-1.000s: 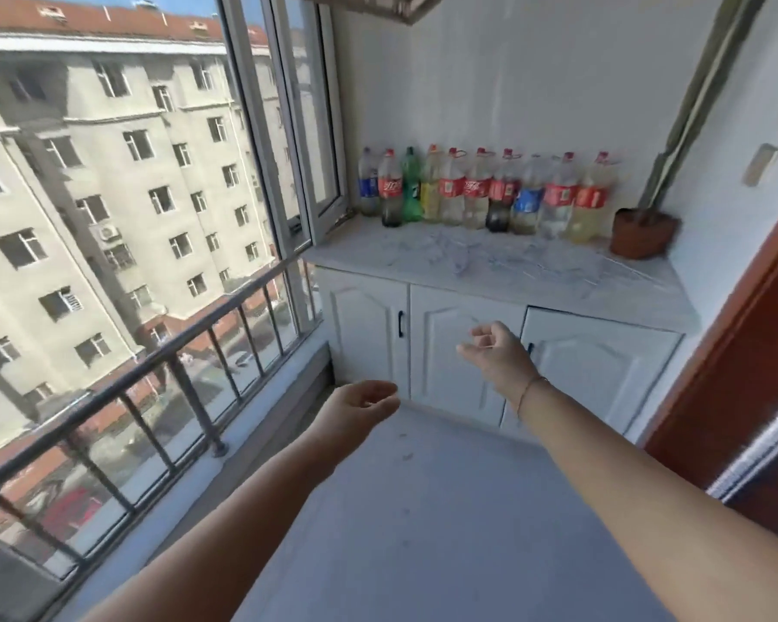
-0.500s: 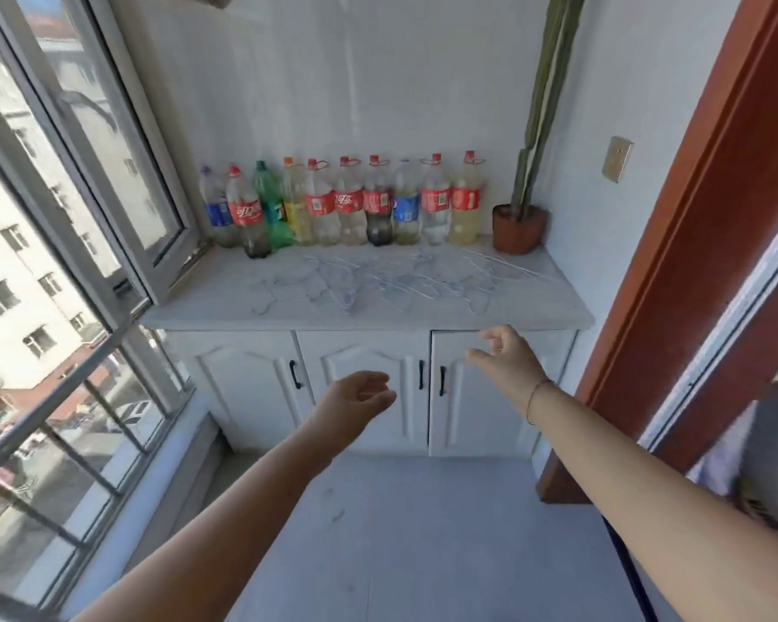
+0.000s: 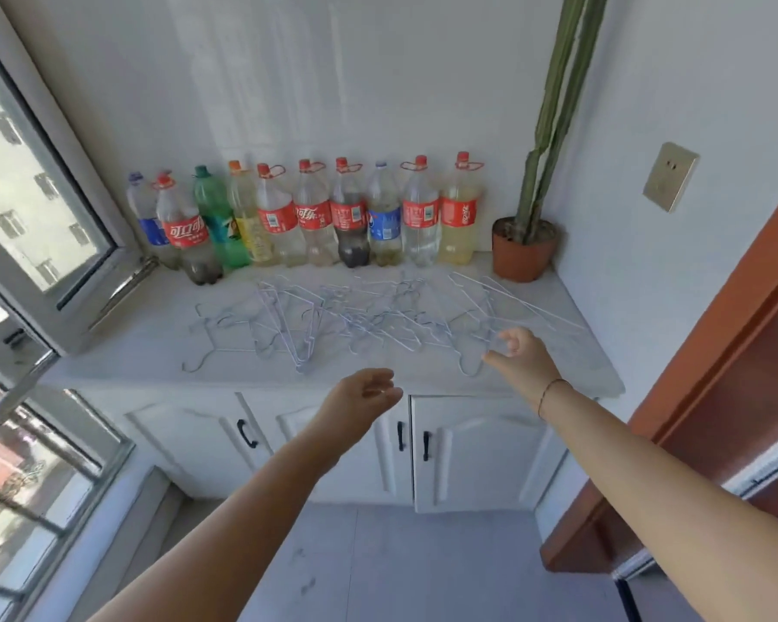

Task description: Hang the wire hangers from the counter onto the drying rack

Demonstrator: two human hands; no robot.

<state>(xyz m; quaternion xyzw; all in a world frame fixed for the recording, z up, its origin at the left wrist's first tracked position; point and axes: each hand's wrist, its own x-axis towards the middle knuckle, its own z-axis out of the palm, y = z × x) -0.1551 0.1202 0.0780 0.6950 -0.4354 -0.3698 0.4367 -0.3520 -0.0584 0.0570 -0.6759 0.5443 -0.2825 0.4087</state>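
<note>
A: Feel of those thin pale-blue wire hangers (image 3: 369, 321)?

B: Probably light, springy and slick on stone. Heaped in a tangle, so likely to snag and come up in a clump.

A: Where to take hold?

B: By a curled hook (image 3: 468, 370) or the twisted neck below it. Best to start with the one just beside the right hand (image 3: 519, 354), then lift slowly and shake loose.

A: And to look at?

B: Fine triangular outlines, overlapped and hard to count. Lying flat across the white marbled counter (image 3: 131, 352), in front of the row of plastic soda bottles (image 3: 311, 217).

A: Fingers?

B: On the right hand, half-curled above the near end of the heap, thumb apart, gripping no wire plainly. On the left hand (image 3: 360, 397), relaxed, slightly spread, empty, short of the counter's edge. No drying rack in sight.
</note>
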